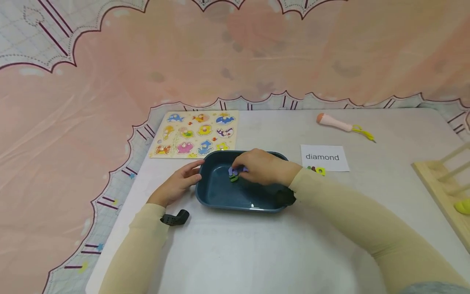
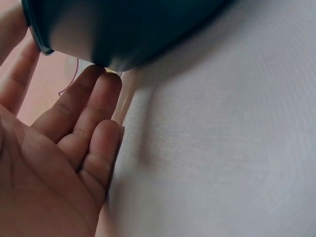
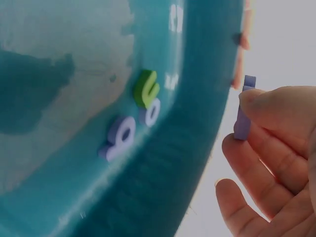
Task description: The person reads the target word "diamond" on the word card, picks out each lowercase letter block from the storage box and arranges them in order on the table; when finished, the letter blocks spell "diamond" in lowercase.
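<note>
A dark blue tray [image 1: 242,209] stands on the white table. My right hand [image 1: 262,166] reaches over it and pinches a small purple piece [image 3: 242,112] between thumb and fingers; it shows edge-on, so which letter it is cannot be told. Inside the tray, near a corner, lie a green letter [image 3: 146,90], a purple ring-shaped letter [image 3: 150,112] and a purple letter with a round loop [image 3: 121,136]. At the tray's left end rests my left hand [image 1: 174,184], its fingertips at the rim and its lower fingers [image 2: 104,140] loosely bent beneath the wall.
A puzzle board [image 1: 156,141] with sea animals lies behind the tray. To the right, a card [image 1: 324,163] reads "diamond", with small coloured letters [image 1: 320,170] partly behind the sleeve. Farther off are a pink handle-shaped thing [image 1: 335,122] with a yellow strap and a wooden rack [image 1: 437,183].
</note>
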{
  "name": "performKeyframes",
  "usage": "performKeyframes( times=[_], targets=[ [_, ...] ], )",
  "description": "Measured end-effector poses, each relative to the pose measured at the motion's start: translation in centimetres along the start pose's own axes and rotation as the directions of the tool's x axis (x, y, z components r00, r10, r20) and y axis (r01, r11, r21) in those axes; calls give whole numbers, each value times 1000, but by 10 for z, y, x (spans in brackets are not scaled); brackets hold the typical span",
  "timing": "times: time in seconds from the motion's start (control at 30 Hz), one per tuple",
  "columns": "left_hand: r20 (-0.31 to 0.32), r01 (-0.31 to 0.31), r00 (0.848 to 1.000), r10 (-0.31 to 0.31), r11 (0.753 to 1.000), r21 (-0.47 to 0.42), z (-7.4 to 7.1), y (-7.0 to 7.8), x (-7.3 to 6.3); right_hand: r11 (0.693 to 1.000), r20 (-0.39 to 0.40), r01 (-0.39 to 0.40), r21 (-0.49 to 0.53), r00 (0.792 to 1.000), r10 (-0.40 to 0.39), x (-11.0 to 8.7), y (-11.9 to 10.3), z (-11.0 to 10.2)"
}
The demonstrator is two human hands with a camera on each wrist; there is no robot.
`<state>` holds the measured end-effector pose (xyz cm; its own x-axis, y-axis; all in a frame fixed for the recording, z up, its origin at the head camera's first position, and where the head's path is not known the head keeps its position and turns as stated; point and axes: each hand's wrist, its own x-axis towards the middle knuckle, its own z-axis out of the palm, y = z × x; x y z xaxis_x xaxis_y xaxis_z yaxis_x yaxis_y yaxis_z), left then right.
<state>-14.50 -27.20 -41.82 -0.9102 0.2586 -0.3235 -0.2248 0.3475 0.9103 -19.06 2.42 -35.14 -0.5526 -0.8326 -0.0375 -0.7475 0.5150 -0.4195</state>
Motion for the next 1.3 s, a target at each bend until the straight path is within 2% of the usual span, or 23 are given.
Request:
performKeyframes(
  times=[0.17,0.47,0.93,1.07,1.3],
  targets=[
    [-3,3,1000,-3,1000,13,0,-2,0,999,-28,-39,6,999,39,-17,2,-11],
    [-20,22,1000,-21,999,31,0,-3,2,998,-130,-61,-3,990,60,-55,18,-23],
    [-14,21,1000,-21,999,46,1,-1,2,988,-261,-144,54,953,153,-102,52,-23],
    [-15,15,1000,-14,999,47,0,-2,2,982,-270,-174,76,944,188,-114,61,-22],
    [-12,12,1000,-11,998,54,0,-2,1,955,-248,-278,105,922,296,-137,77,-22]
  ],
)
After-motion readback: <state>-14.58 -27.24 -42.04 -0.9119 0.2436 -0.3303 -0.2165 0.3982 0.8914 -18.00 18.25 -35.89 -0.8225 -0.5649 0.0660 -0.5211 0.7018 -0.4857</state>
